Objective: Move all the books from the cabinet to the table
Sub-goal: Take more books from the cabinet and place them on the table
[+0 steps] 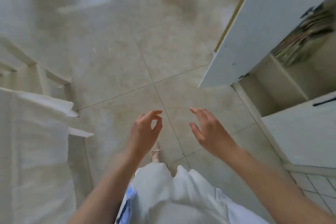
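both empty rn; left hand (145,129) loosely curled, right hand (209,131) spread, held ready since the books (305,36) sit in the open cabinet (254,29) to my right

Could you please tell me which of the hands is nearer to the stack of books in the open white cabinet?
Right. The right hand hangs empty over the floor, below-left of the stack of books; the left hand is farther left, also empty.

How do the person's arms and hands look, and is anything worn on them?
Both forearms are bare, with no sleeves in view. The left hand and right hand show no gloves, watch or bracelet. Rings cannot be told in the blur. Below them, light, loose trousers are worn.
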`<state>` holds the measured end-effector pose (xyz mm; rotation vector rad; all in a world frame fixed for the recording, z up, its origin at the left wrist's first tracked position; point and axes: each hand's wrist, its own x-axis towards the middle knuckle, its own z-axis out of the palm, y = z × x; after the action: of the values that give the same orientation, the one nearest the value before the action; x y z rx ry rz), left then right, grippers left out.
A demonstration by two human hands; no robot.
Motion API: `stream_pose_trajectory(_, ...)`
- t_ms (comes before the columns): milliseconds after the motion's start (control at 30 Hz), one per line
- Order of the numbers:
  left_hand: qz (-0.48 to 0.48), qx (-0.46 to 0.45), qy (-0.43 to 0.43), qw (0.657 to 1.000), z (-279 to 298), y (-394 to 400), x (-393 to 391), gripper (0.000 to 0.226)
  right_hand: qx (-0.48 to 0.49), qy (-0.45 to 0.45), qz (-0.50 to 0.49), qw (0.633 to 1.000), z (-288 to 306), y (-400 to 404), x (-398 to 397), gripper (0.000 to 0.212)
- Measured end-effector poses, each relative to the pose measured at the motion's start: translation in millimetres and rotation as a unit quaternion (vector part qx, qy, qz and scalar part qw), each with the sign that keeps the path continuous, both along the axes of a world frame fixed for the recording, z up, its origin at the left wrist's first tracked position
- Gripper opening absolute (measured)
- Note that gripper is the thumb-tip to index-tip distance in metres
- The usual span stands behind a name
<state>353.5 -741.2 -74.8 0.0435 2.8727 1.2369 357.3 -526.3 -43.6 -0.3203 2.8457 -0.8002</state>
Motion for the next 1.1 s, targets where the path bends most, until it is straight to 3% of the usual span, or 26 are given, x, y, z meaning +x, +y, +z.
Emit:
stream_pose_trajectory(300,-0.175,0.006,-0.050,0.983,-26.1,153.6,-118.8,0.027,0.013,-0.030,-0.221,0.975,-14.5,143.2,-22.8,0.047)
stream_pose_trajectory(600,-0.296,0.006,-0.119,0.948,-29.1,293.7,-235.2,0.027,0.045,-0.055,-0.348,0.935,-6.9,259.1,-82.9,0.048)
stream_pose_trajectory(900,-0.371,-0.026,-0.109,0.922,-20.8,444.0,-320.2,0.029,0.099,-0.025,-0.383,0.918,4.1,383.2,-153.7,0.048)
stream_pose_trajectory(1100,-0.367,-0.023,-0.131,0.921,-32.9,533.1,-355.5,0.034,0.143,-0.035,-0.307,0.940,7.7,478.6,-207.6,0.049)
